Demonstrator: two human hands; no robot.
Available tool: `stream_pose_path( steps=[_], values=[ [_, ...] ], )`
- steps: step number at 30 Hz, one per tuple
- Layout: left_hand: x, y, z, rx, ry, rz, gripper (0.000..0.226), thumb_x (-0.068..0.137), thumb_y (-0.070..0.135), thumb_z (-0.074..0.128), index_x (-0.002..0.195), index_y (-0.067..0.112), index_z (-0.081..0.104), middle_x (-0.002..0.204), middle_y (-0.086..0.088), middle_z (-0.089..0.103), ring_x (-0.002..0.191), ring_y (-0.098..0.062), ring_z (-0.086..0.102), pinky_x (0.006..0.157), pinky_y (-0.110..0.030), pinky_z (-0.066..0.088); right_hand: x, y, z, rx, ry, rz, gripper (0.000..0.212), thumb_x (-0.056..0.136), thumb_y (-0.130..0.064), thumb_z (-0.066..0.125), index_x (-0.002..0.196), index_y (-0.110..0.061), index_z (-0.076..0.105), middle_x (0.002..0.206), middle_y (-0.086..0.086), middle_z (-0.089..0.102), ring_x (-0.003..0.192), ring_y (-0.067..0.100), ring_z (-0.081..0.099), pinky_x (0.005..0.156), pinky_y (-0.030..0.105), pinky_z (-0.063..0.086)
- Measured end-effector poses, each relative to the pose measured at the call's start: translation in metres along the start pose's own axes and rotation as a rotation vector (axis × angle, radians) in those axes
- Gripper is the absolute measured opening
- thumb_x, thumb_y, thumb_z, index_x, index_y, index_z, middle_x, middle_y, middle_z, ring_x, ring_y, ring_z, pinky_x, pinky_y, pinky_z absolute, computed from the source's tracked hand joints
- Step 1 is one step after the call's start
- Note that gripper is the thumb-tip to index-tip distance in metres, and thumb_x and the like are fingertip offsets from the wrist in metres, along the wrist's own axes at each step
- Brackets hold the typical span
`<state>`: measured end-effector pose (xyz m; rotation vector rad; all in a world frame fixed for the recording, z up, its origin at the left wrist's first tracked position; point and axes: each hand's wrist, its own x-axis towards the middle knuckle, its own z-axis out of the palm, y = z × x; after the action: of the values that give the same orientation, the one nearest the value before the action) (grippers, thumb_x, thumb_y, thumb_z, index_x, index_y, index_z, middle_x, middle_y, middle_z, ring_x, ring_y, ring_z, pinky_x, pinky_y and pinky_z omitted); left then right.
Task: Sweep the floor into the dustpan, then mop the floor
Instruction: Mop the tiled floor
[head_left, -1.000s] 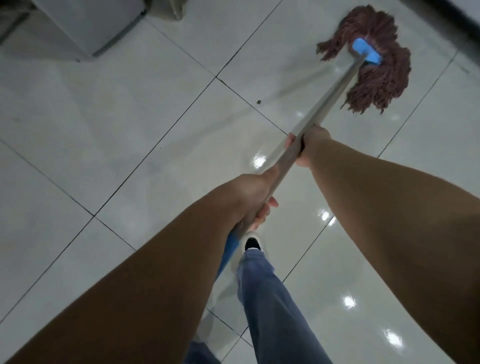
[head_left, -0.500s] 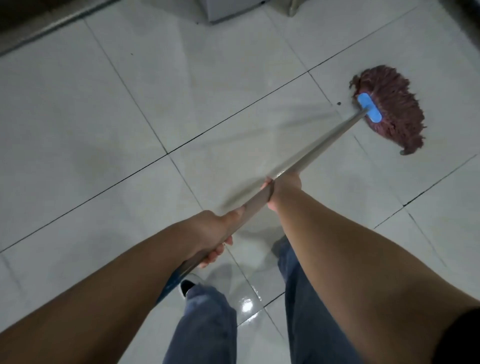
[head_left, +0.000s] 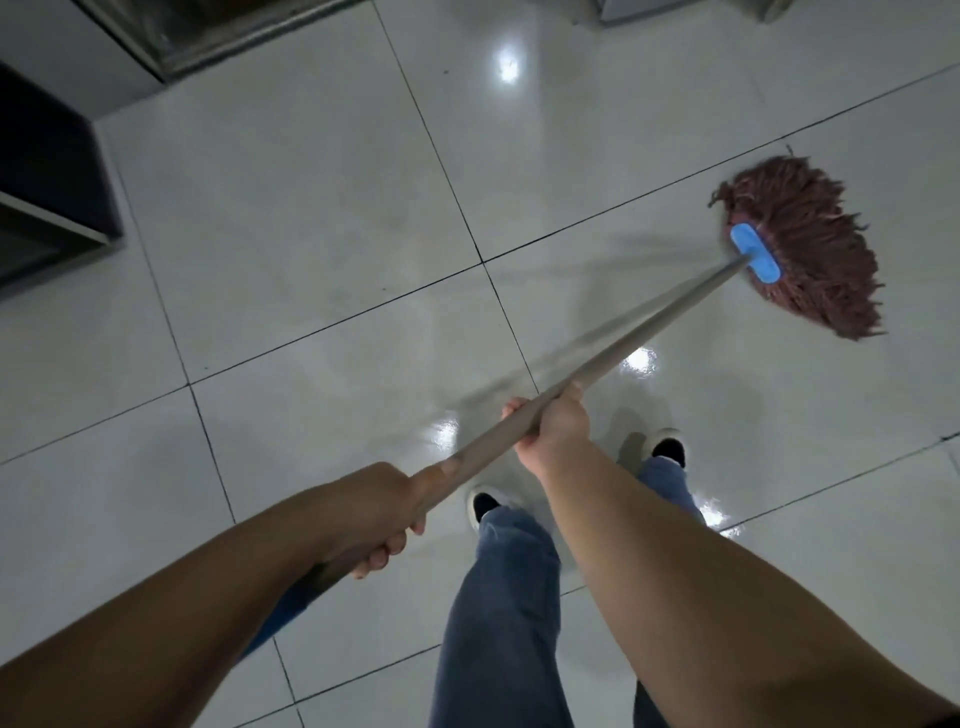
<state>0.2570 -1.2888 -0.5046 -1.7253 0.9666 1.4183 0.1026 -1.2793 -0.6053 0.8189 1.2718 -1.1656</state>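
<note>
A mop with a reddish-brown string head (head_left: 810, 249) and a blue clamp (head_left: 754, 252) lies on the glossy white tiled floor (head_left: 311, 234) at the right. Its long grey handle (head_left: 654, 325) slants down toward me. My right hand (head_left: 558, 428) grips the handle at its middle. My left hand (head_left: 382, 512) grips it lower down, just above a blue end section (head_left: 283, 610) that my forearm partly hides.
My two feet in light shoes (head_left: 667, 447) and blue trousers (head_left: 498, 613) stand under the handle. A dark cabinet (head_left: 47, 171) stands at the left edge, a dark threshold strip (head_left: 218, 36) at the top left, and a pale appliance base (head_left: 639, 10) at the top right.
The mop head has been drawn from the far right closer to me over the floor. My view has swung, bringing the dark cabinet in at the left. Both hands keep their grip.
</note>
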Motion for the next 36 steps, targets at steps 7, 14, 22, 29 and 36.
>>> stream_pose_path(
  steps=[7, 14, 22, 29, 36],
  values=[
    [0.017, 0.033, 0.016, -0.041, -0.051, 0.097, 0.065, 0.083, 0.070, 0.039, 0.072, 0.008, 0.055, 0.031, 0.005, 0.042, 0.024, -0.009, 0.035, 0.034, -0.012, 0.031, 0.039, -0.039, -0.006, -0.047, 0.094, -0.078, 0.036, 0.098, -0.047, 0.033, 0.106, -0.013, 0.042, 0.059, 0.002, 0.040, 0.039, 0.014, 0.040, 0.040, 0.014, 0.040],
    [0.022, 0.162, 0.041, 0.027, -0.115, 0.140, 0.055, 0.093, 0.054, 0.036, 0.067, 0.008, 0.049, 0.048, -0.004, 0.044, 0.034, -0.012, 0.039, 0.038, -0.015, 0.033, 0.066, -0.157, -0.003, 0.024, 0.192, -0.183, 0.032, 0.097, -0.041, 0.045, 0.078, -0.016, 0.042, 0.058, 0.004, 0.042, 0.026, 0.012, 0.044, 0.037, 0.013, 0.040],
    [0.021, 0.344, 0.053, -0.030, -0.316, 0.195, 0.052, 0.092, 0.059, 0.034, 0.075, 0.010, 0.044, 0.048, -0.001, 0.044, 0.020, -0.005, 0.037, 0.030, -0.010, 0.033, 0.088, -0.338, 0.007, -0.231, 0.322, -0.296, 0.026, 0.100, -0.034, 0.039, 0.098, -0.009, 0.045, 0.073, 0.011, 0.051, 0.058, 0.022, 0.053, 0.053, 0.034, 0.050],
    [0.025, 0.410, 0.066, -0.142, -0.334, 0.178, 0.049, 0.091, 0.056, 0.040, 0.073, 0.010, 0.041, 0.060, 0.000, 0.040, 0.036, -0.008, 0.035, 0.032, -0.006, 0.032, 0.097, -0.391, 0.020, -0.200, 0.364, -0.285, 0.017, 0.099, -0.023, 0.036, 0.108, -0.009, 0.041, 0.074, 0.014, 0.053, 0.052, 0.020, 0.052, 0.041, 0.021, 0.050],
    [0.066, 0.311, 0.004, -0.006, -0.252, 0.149, 0.050, 0.091, 0.050, 0.037, 0.064, 0.007, 0.043, 0.024, -0.001, 0.037, 0.015, -0.013, 0.031, 0.030, -0.011, 0.033, 0.107, -0.281, 0.064, -0.097, 0.397, -0.249, 0.017, 0.097, -0.023, 0.033, 0.101, -0.014, 0.047, 0.074, 0.004, 0.043, 0.050, 0.012, 0.040, 0.038, 0.010, 0.040]
  ],
)
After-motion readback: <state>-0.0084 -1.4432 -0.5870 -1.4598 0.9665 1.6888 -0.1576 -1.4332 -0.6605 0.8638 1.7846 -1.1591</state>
